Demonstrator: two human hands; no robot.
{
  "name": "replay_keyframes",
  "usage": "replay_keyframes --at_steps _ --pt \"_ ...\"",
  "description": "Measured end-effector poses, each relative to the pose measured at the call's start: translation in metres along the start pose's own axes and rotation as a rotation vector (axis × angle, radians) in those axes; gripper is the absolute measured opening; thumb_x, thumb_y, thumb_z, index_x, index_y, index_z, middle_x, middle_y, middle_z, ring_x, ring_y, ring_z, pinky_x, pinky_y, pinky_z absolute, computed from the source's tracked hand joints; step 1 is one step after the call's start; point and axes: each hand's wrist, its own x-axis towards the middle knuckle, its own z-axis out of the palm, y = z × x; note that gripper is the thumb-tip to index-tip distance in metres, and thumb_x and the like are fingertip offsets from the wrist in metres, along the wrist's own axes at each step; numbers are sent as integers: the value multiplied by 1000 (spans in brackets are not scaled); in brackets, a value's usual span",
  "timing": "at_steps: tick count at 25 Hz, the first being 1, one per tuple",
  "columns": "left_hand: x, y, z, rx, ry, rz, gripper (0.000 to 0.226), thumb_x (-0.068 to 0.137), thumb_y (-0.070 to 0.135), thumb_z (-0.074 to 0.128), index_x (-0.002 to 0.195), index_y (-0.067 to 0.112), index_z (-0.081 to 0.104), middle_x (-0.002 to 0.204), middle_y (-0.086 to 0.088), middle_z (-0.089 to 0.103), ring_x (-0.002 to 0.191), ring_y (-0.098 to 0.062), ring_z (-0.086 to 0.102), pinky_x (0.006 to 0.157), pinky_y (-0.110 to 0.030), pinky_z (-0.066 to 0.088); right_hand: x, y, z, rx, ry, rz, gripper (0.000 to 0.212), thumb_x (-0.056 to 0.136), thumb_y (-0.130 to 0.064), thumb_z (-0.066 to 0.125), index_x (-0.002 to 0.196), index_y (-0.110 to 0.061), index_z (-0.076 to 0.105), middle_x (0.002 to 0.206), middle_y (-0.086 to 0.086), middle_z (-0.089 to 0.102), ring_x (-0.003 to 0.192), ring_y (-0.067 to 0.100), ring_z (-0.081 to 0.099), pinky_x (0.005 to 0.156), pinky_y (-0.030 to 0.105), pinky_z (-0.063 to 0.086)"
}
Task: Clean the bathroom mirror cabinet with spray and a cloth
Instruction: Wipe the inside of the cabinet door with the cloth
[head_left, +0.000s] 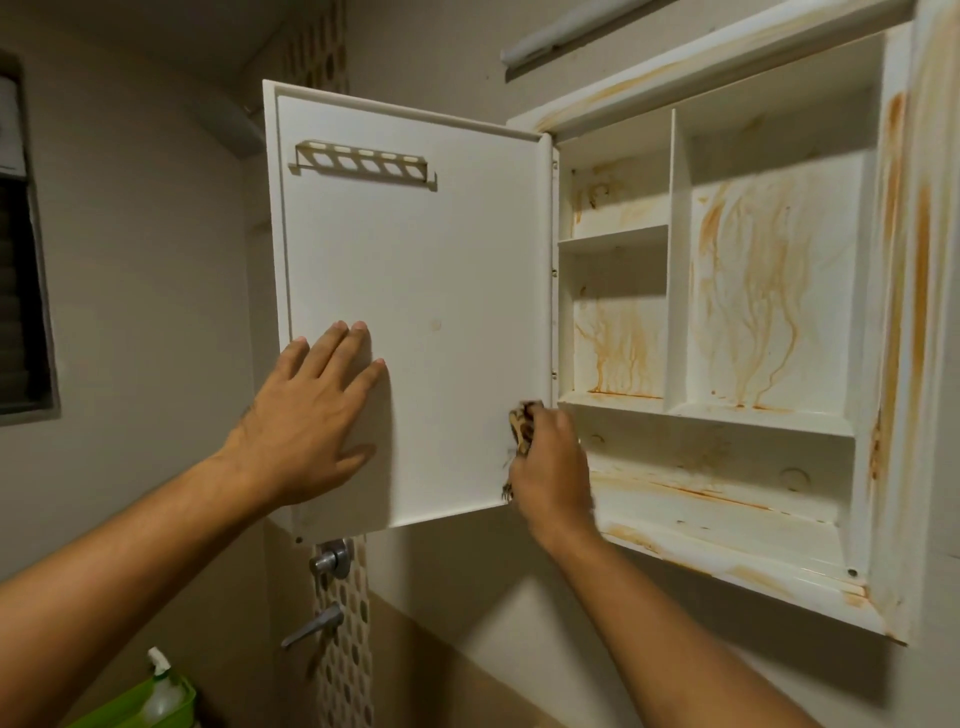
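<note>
The white cabinet door (441, 270) stands swung open to the left, its plain inner face toward me. My left hand (306, 415) presses flat on that face near its lower left, fingers straight. My right hand (550, 467) grips a brownish cloth (522, 423) against the door's lower right, close to the hinge edge. The cabinet body (769, 431) to the right has bare shelves streaked with orange-brown stains on the back wall, frame and bottom ledge. A spray bottle (161, 686) with a white nozzle sits in a green container (124, 704) at the bottom left.
A slotted white holder (363, 161) is fixed near the door's top. Below the door are metal tap fittings (330, 558) and a lever handle (314, 626) on a tiled strip. A dark window (21, 291) is at far left; a tube light (576, 31) above the cabinet.
</note>
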Motion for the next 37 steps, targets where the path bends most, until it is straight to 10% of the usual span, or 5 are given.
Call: replay_keyframes --at_steps 15,21,25,31,37 --pt "63 -43 -67 57 183 -14 79 88 63 59 151 19 41 163 -17 30 151 -37 27 116 -52 39 146 -87 -30 219 262 -186 54 92 1 57 141 -23 60 125 -3 52 101 22 59 81 39 58" --pt "80 -101 -101 -68 283 -168 85 93 36 63 163 19 18 169 -14 15 157 -31 10 120 -48 31 81 -79 20 -344 149 -1222 55 95 -21 50 149 -13 52 153 9 51 118 36 55 95 48 51" --pt "80 -129 -109 -186 274 -137 79 100 51 48 165 23 12 172 -5 4 159 -23 1 125 -47 24 142 -104 -6 -15 231 -402 78 88 -12 44 164 -23 28 172 -2 17 159 30 10 121 55 31" --pt "110 -155 -108 -544 281 -191 83 97 77 27 165 31 10 172 10 3 157 -7 -1 126 -42 15 96 -104 24 -314 74 -1095 80 91 -30 48 166 -24 18 174 -1 9 161 28 3 127 48 10" --pt "121 -170 -105 -708 281 -143 88 93 81 23 163 28 23 168 9 23 153 -6 21 119 -27 19 183 -125 -20 4 225 -290 78 94 -30 28 166 -21 -1 173 -4 -12 158 16 -18 129 47 8"
